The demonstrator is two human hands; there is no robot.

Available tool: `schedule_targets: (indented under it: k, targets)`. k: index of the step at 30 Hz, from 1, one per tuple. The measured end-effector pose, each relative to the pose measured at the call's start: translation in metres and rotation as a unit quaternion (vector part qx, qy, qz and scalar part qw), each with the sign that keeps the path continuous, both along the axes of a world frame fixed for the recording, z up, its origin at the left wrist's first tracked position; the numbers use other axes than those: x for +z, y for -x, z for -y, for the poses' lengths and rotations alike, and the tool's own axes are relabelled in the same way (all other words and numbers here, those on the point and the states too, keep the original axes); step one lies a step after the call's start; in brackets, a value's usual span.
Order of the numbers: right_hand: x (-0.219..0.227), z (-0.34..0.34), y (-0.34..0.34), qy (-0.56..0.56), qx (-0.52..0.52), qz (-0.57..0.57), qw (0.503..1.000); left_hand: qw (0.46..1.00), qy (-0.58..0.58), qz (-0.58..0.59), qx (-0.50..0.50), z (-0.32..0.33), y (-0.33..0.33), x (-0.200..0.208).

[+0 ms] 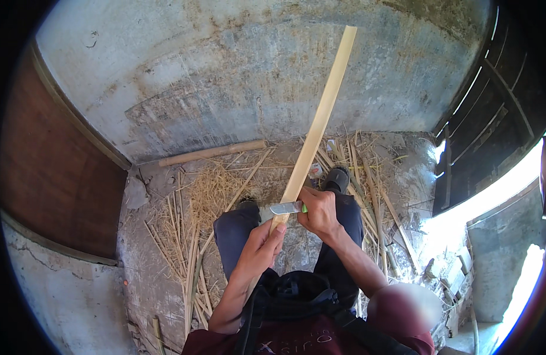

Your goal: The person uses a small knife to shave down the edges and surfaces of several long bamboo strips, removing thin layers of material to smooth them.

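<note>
A long pale bamboo strip [318,127] slants up and away from my lap toward the far wall. My left hand [262,245] is closed round its near part, thumb along the top. In my right hand [320,214] is a knife [286,207] with a short, broad blade and a bit of green showing at the handle. The blade lies across the strip, just beyond my left fingers, and points left. Most of the handle is hidden inside my right fist. The strip's near end passes under my left forearm.
Curly bamboo shavings [216,192] and thin split sticks [193,266] litter the floor on the left. More strips [376,207] lie beside my shoe [337,178] on the right. A round bamboo pole [214,152] rests along the wall [225,83]. Rubble [453,275] sits at right.
</note>
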State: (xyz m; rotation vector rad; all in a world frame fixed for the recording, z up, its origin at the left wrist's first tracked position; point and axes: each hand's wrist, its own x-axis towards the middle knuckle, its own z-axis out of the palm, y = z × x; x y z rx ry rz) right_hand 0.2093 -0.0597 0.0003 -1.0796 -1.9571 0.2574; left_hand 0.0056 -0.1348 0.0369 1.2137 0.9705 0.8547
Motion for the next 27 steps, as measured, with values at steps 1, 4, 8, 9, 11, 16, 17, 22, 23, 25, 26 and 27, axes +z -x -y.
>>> schedule_targets:
  k: [1, 4, 8, 9, 11, 16, 17, 22, 23, 25, 26, 27]
  targets:
    - [0.001, 0.000, 0.001, -0.003, -0.004, -0.005, 1.000, 1.000, -0.005, -0.001, -0.001, 0.000, 0.000, 0.000]
    - [0.002, -0.001, 0.003, -0.011, -0.014, -0.015, 1.000, 1.000, -0.012, 0.000, -0.004, -0.001, 0.000, 0.001]
    - [0.002, -0.005, 0.007, -0.024, -0.015, -0.027, 0.999, 1.000, 0.003, 0.006, -0.003, 0.000, 0.001, 0.005]
    - [0.003, -0.005, 0.008, -0.029, -0.015, -0.032, 0.999, 1.000, 0.008, 0.008, -0.004, 0.000, 0.002, 0.006]
    - [0.001, -0.009, 0.008, -0.030, -0.031, -0.053, 0.998, 1.000, 0.010, 0.014, -0.014, -0.001, 0.005, 0.001]
    - [0.002, -0.044, -0.019, -0.056, -0.150, -0.079, 0.984, 0.999, 0.037, 0.017, -0.027, 0.012, 0.010, -0.007]
    - [0.002, -0.048, -0.021, -0.063, -0.145, -0.073, 0.985, 0.999, 0.037, 0.016, -0.023, 0.012, 0.011, -0.009]
    - [0.001, -0.049, -0.029, -0.068, -0.143, -0.053, 0.986, 0.999, 0.030, 0.003, -0.015, 0.012, 0.011, -0.011]
    - [0.001, -0.047, -0.030, -0.071, -0.119, -0.041, 0.990, 1.000, 0.026, 0.002, -0.015, 0.011, 0.009, -0.012]
    - [-0.001, -0.037, -0.024, -0.072, -0.069, -0.021, 0.995, 1.000, 0.016, -0.010, -0.004, 0.012, 0.010, -0.012]
    - [-0.002, -0.031, -0.019, -0.059, -0.047, -0.013, 0.997, 1.000, 0.010, -0.018, 0.006, 0.012, 0.010, -0.011]
    - [-0.002, -0.023, -0.016, -0.044, -0.026, -0.002, 0.999, 1.000, 0.004, -0.024, 0.013, 0.013, 0.008, -0.011]
